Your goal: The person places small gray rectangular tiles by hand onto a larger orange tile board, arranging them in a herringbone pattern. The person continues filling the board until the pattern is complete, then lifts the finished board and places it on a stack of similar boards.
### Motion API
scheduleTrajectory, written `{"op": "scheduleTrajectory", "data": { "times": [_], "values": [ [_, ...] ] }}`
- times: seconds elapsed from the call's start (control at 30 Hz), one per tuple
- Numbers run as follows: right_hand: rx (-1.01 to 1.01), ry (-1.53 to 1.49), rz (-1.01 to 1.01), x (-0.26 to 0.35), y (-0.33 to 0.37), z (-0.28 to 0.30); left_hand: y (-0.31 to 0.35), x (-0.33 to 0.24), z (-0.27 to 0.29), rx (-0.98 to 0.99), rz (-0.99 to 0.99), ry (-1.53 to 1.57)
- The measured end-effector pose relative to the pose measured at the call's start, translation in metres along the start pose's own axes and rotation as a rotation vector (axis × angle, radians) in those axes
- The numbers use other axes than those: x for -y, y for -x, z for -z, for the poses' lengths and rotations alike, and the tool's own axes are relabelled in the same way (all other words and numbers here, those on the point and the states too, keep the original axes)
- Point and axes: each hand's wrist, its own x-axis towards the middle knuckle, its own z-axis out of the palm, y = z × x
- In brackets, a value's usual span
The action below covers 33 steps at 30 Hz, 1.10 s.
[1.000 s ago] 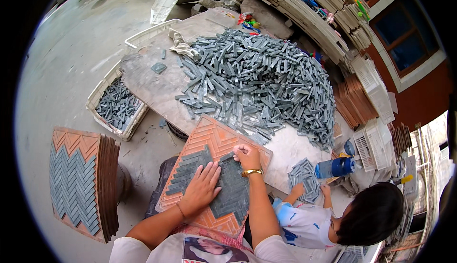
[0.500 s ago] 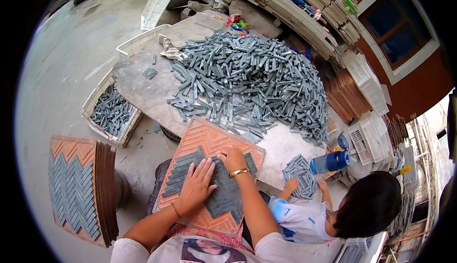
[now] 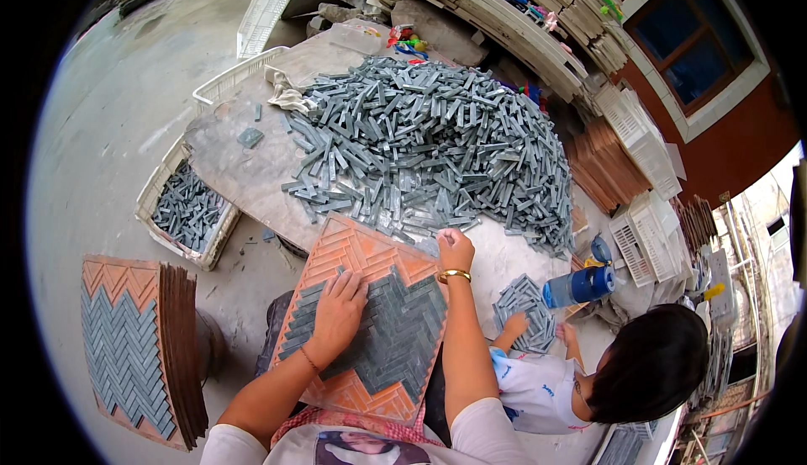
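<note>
well to the left of your left hand (image 3: pixel 340 298), a stack of boards (image 3: pixel 175 347) sits on a round support (image 3: pixel 212 340), its top board covered in grey herringbone; stacking like this probably saves floor space. nearer that hand, beyond the stack, a cream crate (image 3: pixel 223 234) stands low beside the worktop (image 3: pixel 239 162), holding loose grey strips (image 3: pixel 187 207) in a jumble.

your left hand grasps nothing: it lies flat, fingers lightly spread, over the laid strips (image 3: pixel 395 330), likely to steady them. under it, the orange board (image 3: pixel 363 252) slopes from your lap towards the worktop's edge, seemingly so that both hands can reach it; bare orange grooves show at its top and bottom.

ahead of both hands, the big pile of strips (image 3: pixel 437 141) covers much of the worktop, presumably for easy picking. your right hand (image 3: pixel 455 250) is over the board's upper right corner, fingers curled in; you can't tell from here whether it pinches a strip.

right of it, another person's hands (image 3: pixel 515 324) touch a smaller heap (image 3: pixel 525 301), just beside a blue bottle (image 3: pixel 580 287). farther right are white crates (image 3: pixel 643 238), contents unclear.
</note>
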Motion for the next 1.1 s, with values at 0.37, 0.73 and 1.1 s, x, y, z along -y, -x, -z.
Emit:
{"op": "scheduleTrajectory", "data": {
  "times": [0.37,0.73,1.1],
  "values": [
    [0.073,0.408,0.602,0.014,-0.023,-0.019,-0.008,0.008,-0.019,-0.053,0.069,0.140],
    [0.207,-0.552,0.094,0.050,0.025,-0.004,-0.028,-0.006,-0.024,0.033,0.204,0.141],
    [0.413,-0.671,-0.213,0.048,0.067,-0.004,0.009,-0.007,0.012,-0.031,0.071,0.075]
  ]
}}
